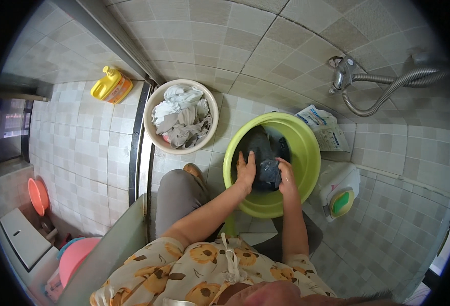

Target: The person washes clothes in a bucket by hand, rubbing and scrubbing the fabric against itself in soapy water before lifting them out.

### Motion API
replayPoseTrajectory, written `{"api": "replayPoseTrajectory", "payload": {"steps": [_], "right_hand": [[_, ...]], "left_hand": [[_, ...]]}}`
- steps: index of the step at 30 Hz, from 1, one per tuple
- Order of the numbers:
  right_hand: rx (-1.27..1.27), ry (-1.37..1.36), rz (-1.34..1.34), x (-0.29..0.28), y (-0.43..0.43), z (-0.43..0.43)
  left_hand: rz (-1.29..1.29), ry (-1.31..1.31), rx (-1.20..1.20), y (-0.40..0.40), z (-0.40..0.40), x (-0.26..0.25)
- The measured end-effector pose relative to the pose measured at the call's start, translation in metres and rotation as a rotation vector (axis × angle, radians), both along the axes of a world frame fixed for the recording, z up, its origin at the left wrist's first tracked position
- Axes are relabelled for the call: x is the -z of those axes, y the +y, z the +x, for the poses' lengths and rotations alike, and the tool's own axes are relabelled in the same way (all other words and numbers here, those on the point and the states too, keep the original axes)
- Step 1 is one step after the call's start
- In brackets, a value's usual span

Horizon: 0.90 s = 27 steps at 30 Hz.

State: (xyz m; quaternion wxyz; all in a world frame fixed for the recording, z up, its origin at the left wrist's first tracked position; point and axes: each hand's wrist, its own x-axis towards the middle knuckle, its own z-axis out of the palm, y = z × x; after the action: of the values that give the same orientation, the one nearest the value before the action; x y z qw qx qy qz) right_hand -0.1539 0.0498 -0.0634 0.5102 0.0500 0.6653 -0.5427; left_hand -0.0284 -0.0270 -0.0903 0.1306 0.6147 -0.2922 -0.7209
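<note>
A lime-green plastic basin (307,153) stands on the tiled floor before me, with dark wet cloth (258,142) and water in it. My right hand (286,176) grips a bunched, dark grey-blue piece of the cloth (269,171) near the basin's middle. Over the left part of the basin, my left hand (247,172) rests against the dark cloth with its fingers apart. It does not appear to pinch any fabric. Part of the cloth is hidden under the water and behind my hands.
A cream basin (148,130) of white and grey clothes (185,116) stands to the left. Past the door track sits a yellow pump jug (112,86). Beside the green basin are a printed plastic bag (322,128) and a white container (343,187) bearing a green soap bar (340,202). A shower hose (385,99) hangs above.
</note>
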Motion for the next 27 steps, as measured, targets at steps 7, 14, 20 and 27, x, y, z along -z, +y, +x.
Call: {"api": "replayPoseTrajectory", "payload": {"steps": [7,14,20,27], "right_hand": [[-0.479,0.502,-0.107,-0.090,0.004,0.074],[-0.675,1.098,0.001,-0.065,-0.043,0.085],[-0.718,1.557,0.305,-0.002,-0.016,-0.013],[-0.687,1.380,0.398,-0.020,-0.036,0.000]], "left_hand": [[0.403,0.154,-0.117,-0.032,0.010,-0.039],[0.432,0.851,-0.188,0.012,0.022,0.071],[-0.058,0.429,0.120,0.016,0.001,-0.011],[-0.733,0.103,0.931,0.035,0.008,0.017]]}}
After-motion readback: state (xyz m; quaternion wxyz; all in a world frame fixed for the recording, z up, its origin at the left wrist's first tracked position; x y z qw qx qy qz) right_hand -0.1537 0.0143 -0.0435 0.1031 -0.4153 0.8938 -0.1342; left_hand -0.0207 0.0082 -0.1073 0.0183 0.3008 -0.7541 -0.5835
